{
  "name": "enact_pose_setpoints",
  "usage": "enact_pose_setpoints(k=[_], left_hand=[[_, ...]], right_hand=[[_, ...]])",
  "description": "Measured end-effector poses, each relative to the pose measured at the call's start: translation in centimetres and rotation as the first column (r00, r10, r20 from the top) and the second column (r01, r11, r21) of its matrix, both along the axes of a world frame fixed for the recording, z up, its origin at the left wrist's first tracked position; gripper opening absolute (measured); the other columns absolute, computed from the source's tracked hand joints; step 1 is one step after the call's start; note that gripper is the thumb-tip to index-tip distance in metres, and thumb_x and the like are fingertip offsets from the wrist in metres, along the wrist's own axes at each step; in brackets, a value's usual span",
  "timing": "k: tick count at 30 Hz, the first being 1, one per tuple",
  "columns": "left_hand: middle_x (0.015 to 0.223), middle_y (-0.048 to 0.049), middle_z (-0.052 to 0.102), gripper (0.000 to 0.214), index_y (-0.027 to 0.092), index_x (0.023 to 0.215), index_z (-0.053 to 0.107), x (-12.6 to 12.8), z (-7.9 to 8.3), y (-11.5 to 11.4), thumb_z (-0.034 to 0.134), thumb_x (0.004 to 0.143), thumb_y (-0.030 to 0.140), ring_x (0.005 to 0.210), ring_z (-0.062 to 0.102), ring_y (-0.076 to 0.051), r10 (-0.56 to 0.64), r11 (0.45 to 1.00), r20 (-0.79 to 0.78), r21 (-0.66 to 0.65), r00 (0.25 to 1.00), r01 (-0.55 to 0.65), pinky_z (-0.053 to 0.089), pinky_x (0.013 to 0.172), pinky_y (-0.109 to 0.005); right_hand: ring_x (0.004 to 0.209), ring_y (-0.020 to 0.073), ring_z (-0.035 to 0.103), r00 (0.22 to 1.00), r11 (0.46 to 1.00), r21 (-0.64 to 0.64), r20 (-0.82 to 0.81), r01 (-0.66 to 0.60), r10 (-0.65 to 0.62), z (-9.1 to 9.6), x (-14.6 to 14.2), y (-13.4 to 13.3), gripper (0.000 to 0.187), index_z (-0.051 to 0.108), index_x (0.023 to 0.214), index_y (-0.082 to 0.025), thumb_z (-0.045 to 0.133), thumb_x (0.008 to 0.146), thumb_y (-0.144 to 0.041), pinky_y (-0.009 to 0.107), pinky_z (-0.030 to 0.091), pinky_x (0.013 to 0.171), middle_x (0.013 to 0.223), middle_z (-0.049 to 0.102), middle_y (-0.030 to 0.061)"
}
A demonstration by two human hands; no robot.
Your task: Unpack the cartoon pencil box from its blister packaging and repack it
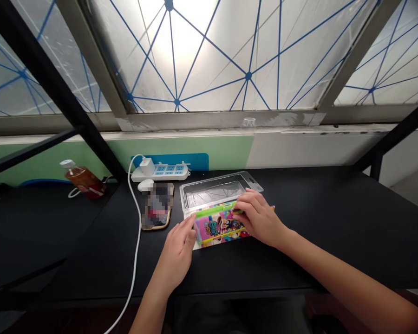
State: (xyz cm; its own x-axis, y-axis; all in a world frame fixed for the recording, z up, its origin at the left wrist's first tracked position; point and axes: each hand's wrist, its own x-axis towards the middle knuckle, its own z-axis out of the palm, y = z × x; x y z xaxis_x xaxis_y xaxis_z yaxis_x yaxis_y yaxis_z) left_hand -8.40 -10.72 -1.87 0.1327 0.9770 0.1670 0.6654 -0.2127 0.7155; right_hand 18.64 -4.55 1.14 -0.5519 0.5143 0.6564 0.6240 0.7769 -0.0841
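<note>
A flat, colourful case (pixel 218 226), pink with cartoon print and a bright green upper edge, lies on a printed card (pixel 242 234) on the black desk. My left hand (pixel 177 250) rests at its left end, fingers stretched out and fingertips touching the edge. Over the right part of the case, my right hand (pixel 261 218) has curled fingers closed on the green upper edge, hiding that corner. Just behind the case lies a clear plastic blister shell (pixel 209 194), with its hanging tab at the right.
A phone (pixel 157 206) and a white mouse-like object (pixel 146 185) lie left of the case. Behind them stands a white power strip (pixel 162 171); its white cable (pixel 136 246) runs down the desk. A drink bottle (pixel 85 180) leans at far left. Black frame bars (pixel 80 116) flank the desk.
</note>
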Motion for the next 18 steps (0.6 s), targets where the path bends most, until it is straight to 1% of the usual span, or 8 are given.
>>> enact_pose_setpoints(k=[3, 5, 7, 10, 12, 14, 16, 18], left_hand=[[0.155, -0.0068, 0.049, 0.057, 0.028, 0.154, 0.044, -0.4, 0.0, 0.0, 0.025, 0.107, 0.054, 0.145, 0.043, -0.030, -0.014, 0.996, 0.043, -0.087, 0.999, 0.017, 0.035, 0.118, -0.052], [0.157, -0.0068, 0.047, 0.058, 0.028, 0.155, 0.041, -0.4, 0.0, 0.0, 0.034, 0.105, 0.056, 0.146, 0.040, -0.031, -0.014, 0.994, 0.035, -0.111, 0.999, 0.017, 0.031, 0.120, -0.054], [0.158, -0.0067, 0.045, 0.062, 0.029, 0.156, 0.040, -0.4, 0.1, 0.1, 0.046, 0.101, 0.057, 0.147, 0.038, -0.032, -0.009, 0.990, 0.025, -0.140, 1.000, 0.012, 0.031, 0.120, -0.053], [0.158, -0.0068, 0.045, 0.068, 0.031, 0.156, 0.039, -0.3, 0.2, 0.2, 0.056, 0.095, 0.058, 0.146, 0.039, -0.034, 0.019, 0.983, 0.009, -0.183, 1.000, -0.017, 0.037, 0.116, -0.052], [0.158, -0.0076, 0.045, 0.071, 0.032, 0.156, 0.038, -0.2, 0.2, 0.2, 0.058, 0.094, 0.058, 0.146, 0.040, -0.035, 0.025, 0.982, -0.009, -0.186, 1.000, -0.026, 0.038, 0.115, -0.052], [0.159, -0.0077, 0.043, 0.070, 0.032, 0.158, 0.034, -0.3, 0.0, 0.1, 0.055, 0.096, 0.057, 0.147, 0.038, -0.035, 0.018, 0.986, -0.001, -0.166, 1.000, -0.018, 0.036, 0.117, -0.054], [0.161, -0.0082, 0.041, 0.068, 0.031, 0.160, 0.029, -0.4, -0.4, 0.0, 0.047, 0.100, 0.058, 0.148, 0.038, -0.034, 0.007, 0.989, 0.060, -0.150, 0.998, 0.002, 0.034, 0.118, -0.053], [0.161, -0.0096, 0.041, 0.067, 0.030, 0.161, 0.025, -0.6, -0.7, -0.2, 0.036, 0.103, 0.060, 0.147, 0.040, -0.032, 0.016, 0.986, 0.161, -0.165, 0.987, 0.010, 0.035, 0.118, -0.049]], right_hand=[[0.107, 0.0254, 0.064, 0.988, 0.991, -0.064, 0.101, -0.113, 0.119, 1.1, 2.7, -2.0, 0.015, 0.061, 0.107, -0.026, 0.062, 0.096, -0.037, 0.050, 0.047, 0.106, 0.115, 0.069, 0.0095], [0.117, 0.0303, 0.062, 0.983, 0.978, -0.182, 0.134, -0.099, 0.124, 1.0, 5.1, -3.0, 0.025, 0.064, 0.105, -0.027, 0.067, 0.091, -0.048, 0.053, 0.047, 0.106, 0.129, 0.065, 0.0122], [0.128, 0.0336, 0.057, 0.991, 0.947, -0.320, 0.125, -0.013, 0.056, 0.1, 7.4, -3.6, 0.040, 0.064, 0.118, -0.030, 0.070, 0.086, -0.054, 0.052, 0.048, 0.106, 0.145, 0.057, 0.0125], [0.140, 0.0361, 0.047, 0.984, 0.852, -0.494, 0.113, 0.175, -0.136, -2.2, 10.3, -3.5, 0.088, 0.036, 0.154, -0.032, 0.078, 0.079, -0.052, 0.050, 0.051, 0.105, 0.162, 0.038, 0.0141], [0.141, 0.0388, 0.045, 0.966, 0.790, -0.556, 0.126, 0.259, -0.228, -3.7, 11.3, -3.1, 0.111, 0.017, 0.162, -0.031, 0.082, 0.074, -0.050, 0.053, 0.052, 0.104, 0.163, 0.036, 0.0156], [0.141, 0.0401, 0.046, 0.960, 0.761, -0.587, 0.122, 0.276, -0.254, -4.5, 11.5, -2.7, 0.107, 0.020, 0.162, -0.033, 0.081, 0.075, -0.047, 0.056, 0.052, 0.104, 0.158, 0.044, 0.0128], [0.139, 0.0390, 0.048, 0.961, 0.754, -0.606, 0.065, 0.252, -0.269, -4.4, 11.1, -2.3, 0.082, 0.037, 0.155, -0.034, 0.073, 0.083, -0.043, 0.058, 0.051, 0.105, 0.149, 0.057, 0.0089], [0.130, 0.0362, 0.058, 0.951, 0.742, -0.633, -0.031, 0.220, -0.308, -3.9, 10.3, -2.0, 0.056, 0.054, 0.143, -0.031, 0.065, 0.090, -0.043, 0.055, 0.054, 0.102, 0.135, 0.068, 0.0084]])
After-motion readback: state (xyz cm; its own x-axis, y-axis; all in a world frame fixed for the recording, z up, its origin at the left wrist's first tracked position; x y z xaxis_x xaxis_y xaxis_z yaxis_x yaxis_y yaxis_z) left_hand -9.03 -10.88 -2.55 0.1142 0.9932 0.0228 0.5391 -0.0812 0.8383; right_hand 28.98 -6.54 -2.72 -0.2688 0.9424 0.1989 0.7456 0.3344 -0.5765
